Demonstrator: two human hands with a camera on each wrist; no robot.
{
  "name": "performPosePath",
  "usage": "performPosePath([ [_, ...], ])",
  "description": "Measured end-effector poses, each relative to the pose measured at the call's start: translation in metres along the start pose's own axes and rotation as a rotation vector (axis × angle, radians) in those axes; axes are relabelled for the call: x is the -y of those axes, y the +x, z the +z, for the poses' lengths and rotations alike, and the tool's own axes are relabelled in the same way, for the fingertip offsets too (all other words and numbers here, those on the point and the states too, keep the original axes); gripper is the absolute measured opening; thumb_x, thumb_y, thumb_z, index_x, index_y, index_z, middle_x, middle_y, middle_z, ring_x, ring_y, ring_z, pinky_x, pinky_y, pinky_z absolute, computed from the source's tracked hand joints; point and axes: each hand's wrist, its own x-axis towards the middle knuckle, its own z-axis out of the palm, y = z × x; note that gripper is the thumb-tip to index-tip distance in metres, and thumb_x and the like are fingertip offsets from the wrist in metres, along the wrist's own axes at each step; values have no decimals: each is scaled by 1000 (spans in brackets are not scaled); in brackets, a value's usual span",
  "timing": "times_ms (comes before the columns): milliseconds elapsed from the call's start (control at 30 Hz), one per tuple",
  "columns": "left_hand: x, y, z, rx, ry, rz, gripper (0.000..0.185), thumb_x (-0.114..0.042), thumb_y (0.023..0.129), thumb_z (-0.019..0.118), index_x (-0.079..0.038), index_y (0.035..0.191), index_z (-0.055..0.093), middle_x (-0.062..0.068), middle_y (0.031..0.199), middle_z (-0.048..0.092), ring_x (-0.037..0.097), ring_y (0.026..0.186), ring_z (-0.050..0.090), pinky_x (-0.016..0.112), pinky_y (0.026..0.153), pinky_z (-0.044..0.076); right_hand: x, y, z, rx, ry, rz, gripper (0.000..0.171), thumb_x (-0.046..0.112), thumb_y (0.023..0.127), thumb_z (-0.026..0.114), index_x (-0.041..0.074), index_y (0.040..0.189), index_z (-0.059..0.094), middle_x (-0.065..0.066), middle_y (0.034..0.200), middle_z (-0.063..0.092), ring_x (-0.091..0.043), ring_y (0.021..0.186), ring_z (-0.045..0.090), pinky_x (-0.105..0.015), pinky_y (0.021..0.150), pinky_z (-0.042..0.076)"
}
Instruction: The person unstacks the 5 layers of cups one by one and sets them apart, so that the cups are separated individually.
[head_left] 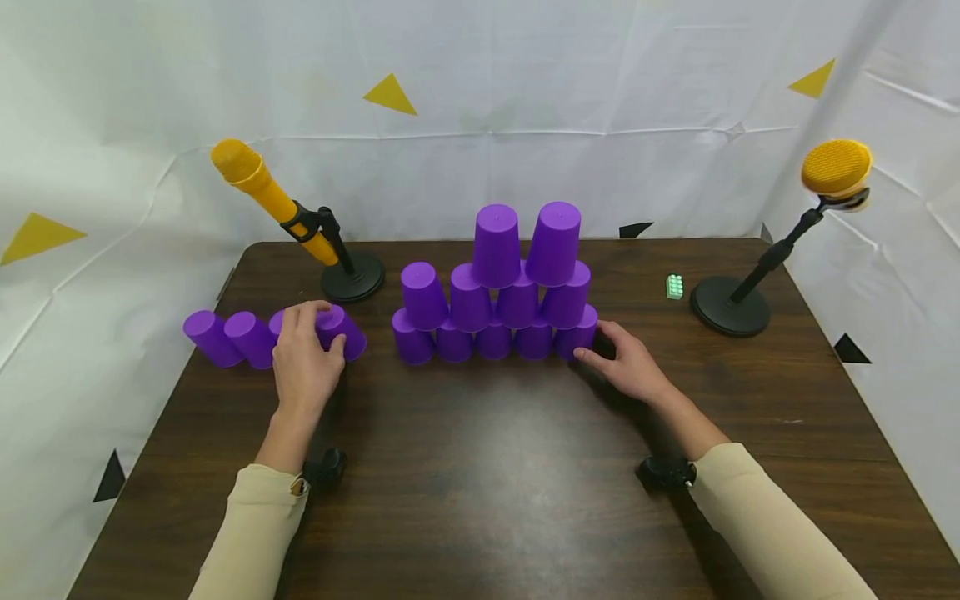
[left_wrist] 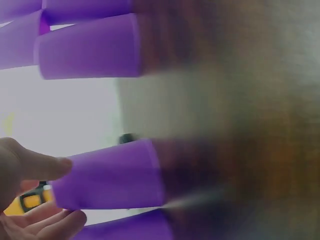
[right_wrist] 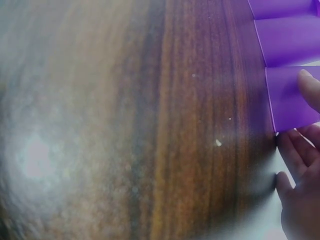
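Note:
At the left, my left hand (head_left: 306,358) holds an upside-down purple cup (head_left: 342,332) at the right end of a short row. The left wrist view shows the thumb on one side of this cup (left_wrist: 110,177) and the fingers on the other. In the middle stands a tiered stack of upside-down purple cups (head_left: 493,287): several at the bottom, several above, two on top. My right hand (head_left: 628,362) grips the bottom row's right-end cup (head_left: 576,333). In the right wrist view, the thumb lies on that cup (right_wrist: 290,97), with fingers at its side.
A yellow microphone (head_left: 258,183) on a black stand (head_left: 352,277) stands behind the left row. At the right, another yellow-headed microphone (head_left: 836,167) sits on a black stand (head_left: 731,307), near a small green toy brick (head_left: 674,287). White sheeting (head_left: 525,83) rises behind the brown table (head_left: 487,483).

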Motion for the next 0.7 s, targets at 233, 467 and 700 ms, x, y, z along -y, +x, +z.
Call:
performPosePath([
  [233, -41, 23, -19, -158, -153, 105, 33, -7, 83, 76, -4, 114, 64, 14, 115, 59, 25, 109, 60, 46, 78, 57, -1, 0, 0, -4, 3, -6, 64, 36, 93, 68, 2, 143, 45, -22, 140, 50, -39, 132, 42, -57, 110, 28],
  [467, -117, 38, -15, -105, -399, 353, 36, -6, 85, 75, -3, 120, 63, 10, 120, 60, 19, 115, 57, 43, 83, 56, -1, 0, 0, -7, 6, -7, 64, 36, 93, 68, 1, 142, 45, -22, 140, 50, -39, 133, 42, -57, 110, 28],
  [700, -175, 43, 16, 33, -444, 524, 52, -15, 88, 74, -4, 134, 53, 10, 131, 55, 20, 123, 49, 37, 97, 47, 0, 1, 1, -1, 9, -2, 64, 35, 93, 68, 2, 143, 45, -22, 140, 50, -39, 133, 42, -57, 110, 28],
])
